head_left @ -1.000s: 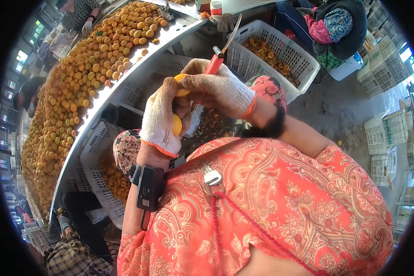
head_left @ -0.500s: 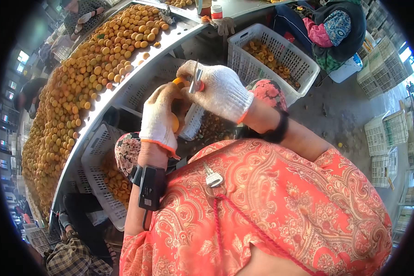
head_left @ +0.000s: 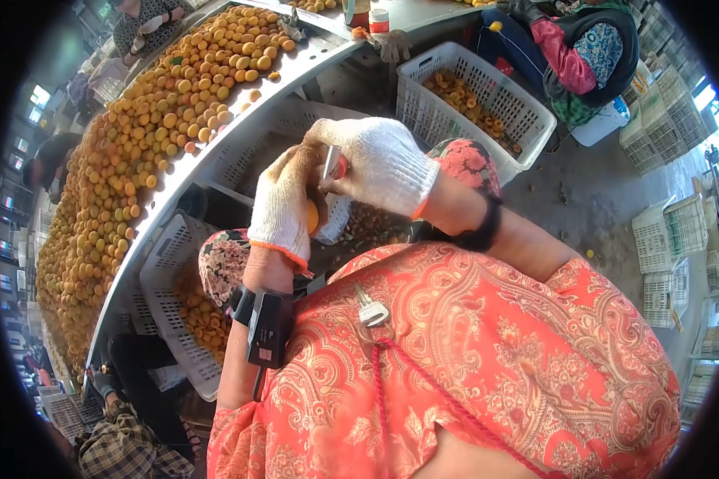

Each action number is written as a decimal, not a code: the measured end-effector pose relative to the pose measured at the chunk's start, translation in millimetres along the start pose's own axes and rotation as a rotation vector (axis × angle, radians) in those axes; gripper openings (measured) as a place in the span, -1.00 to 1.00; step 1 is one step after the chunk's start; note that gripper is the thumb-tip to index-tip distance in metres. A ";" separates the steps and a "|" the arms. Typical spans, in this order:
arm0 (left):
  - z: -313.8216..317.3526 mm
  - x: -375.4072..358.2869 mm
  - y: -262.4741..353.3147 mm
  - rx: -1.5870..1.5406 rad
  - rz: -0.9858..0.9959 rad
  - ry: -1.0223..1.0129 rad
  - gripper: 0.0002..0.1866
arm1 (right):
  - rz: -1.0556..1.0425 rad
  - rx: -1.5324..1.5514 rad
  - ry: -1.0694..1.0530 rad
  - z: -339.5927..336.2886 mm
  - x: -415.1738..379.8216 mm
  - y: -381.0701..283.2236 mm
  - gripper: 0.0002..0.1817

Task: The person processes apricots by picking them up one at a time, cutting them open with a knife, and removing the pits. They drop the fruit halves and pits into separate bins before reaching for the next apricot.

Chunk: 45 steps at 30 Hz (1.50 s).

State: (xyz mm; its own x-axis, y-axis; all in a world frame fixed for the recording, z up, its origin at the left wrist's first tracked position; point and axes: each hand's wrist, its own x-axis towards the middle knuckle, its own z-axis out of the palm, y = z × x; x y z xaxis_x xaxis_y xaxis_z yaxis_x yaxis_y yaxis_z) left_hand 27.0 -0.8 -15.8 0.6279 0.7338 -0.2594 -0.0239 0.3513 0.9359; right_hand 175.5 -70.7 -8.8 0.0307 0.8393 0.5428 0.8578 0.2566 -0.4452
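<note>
My two hands meet in front of me, both in white knitted gloves with browned fingertips. My left hand (head_left: 281,199) is closed, and an apricot (head_left: 312,216) shows against its palm side. My right hand (head_left: 379,158) is closed around a small knife (head_left: 333,162) with a metal part and a red part showing. The fingertips of both hands touch, and what lies between them is hidden. Below the hands is a white crate (head_left: 335,219) beside a pile of dark bits.
Many whole apricots (head_left: 168,128) cover the metal table (head_left: 148,219) at left. A crate (head_left: 475,76) of opened apricots stands ahead right, another crate (head_left: 156,271) at lower left. A co-worker (head_left: 587,56) sits at upper right. Stacked crates (head_left: 667,120) line the right side.
My right hand has tipped and lowered slightly, and the knife's blade has turned from view. The orange fruit seen between my fingertips is now hidden. The co-worker's arm at upper right has moved.
</note>
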 end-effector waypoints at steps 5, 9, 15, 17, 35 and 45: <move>3.8 -0.2 -1.3 0.000 0.046 0.046 -0.72 | 0.039 0.011 -0.098 -5.8 1.6 -3.0 -0.67; 4.7 -7.7 3.2 0.042 0.063 0.031 -0.72 | 0.069 0.120 -0.092 -4.1 0.5 0.3 -0.69; 3.6 -9.2 5.7 -0.015 0.070 0.002 -0.73 | 0.012 0.174 0.008 5.3 -3.6 7.8 -0.74; 2.0 -7.3 3.8 0.001 0.029 0.011 -0.75 | 0.015 0.153 -0.008 1.8 -3.8 4.3 -0.73; -0.8 6.1 -6.7 0.079 0.100 0.008 -0.71 | -0.011 0.114 0.186 2.2 -14.8 4.7 -0.67; 2.1 1.7 -0.3 0.030 0.164 0.055 -0.78 | 0.164 0.151 0.018 1.8 -17.1 4.5 -0.68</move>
State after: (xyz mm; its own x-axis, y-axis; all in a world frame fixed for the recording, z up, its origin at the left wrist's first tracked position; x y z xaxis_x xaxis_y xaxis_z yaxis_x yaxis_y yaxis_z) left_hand 29.7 -0.9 -16.0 0.5742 0.8107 -0.1140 -0.0991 0.2071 0.9733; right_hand 178.0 -83.1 -21.4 0.1734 0.8675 0.4662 0.7539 0.1876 -0.6296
